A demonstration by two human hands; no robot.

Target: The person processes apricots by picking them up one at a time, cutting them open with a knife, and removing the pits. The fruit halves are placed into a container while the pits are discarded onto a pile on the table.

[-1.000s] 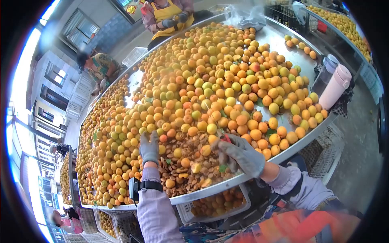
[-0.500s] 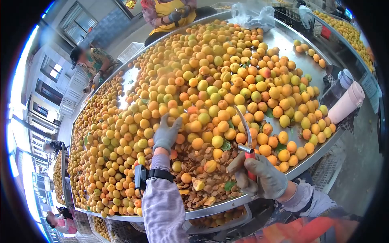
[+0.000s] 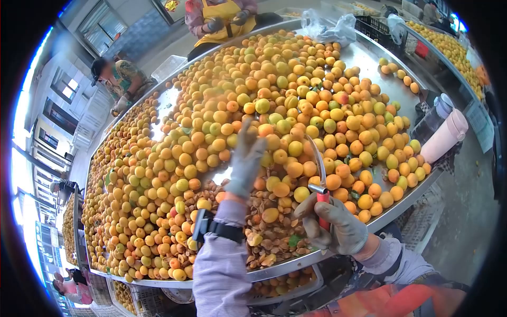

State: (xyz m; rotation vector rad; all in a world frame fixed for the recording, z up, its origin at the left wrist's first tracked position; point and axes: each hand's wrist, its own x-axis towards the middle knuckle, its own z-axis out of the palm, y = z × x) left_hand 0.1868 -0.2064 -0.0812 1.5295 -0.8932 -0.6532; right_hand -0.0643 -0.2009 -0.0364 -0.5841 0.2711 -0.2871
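My left hand (image 3: 247,161), in a grey glove, reaches over the heap of apricots (image 3: 222,100) with its fingers stretched out; they are slightly blurred, and no fruit shows in them. My right hand (image 3: 335,224), also gloved, is wrapped round the red handle of a small curved knife (image 3: 319,164). Its thin blade points up and away over the fruit. Between my hands, near the table's front edge, lies a pile of brown apricot pits (image 3: 280,222) with a few apricots on top.
The metal table (image 3: 393,87) has a raised rim. A pink bottle (image 3: 446,136) and a clear bottle (image 3: 430,119) stand at the right edge. Plastic bags (image 3: 338,29) lie at the back. Below the front edge is a crate (image 3: 285,288) of apricots. Other people (image 3: 224,18) sit around.
My left hand has moved right and slightly farther away across the apricots. Bare metal and pits now show where it was. My right hand still holds the knife in nearly the same place.
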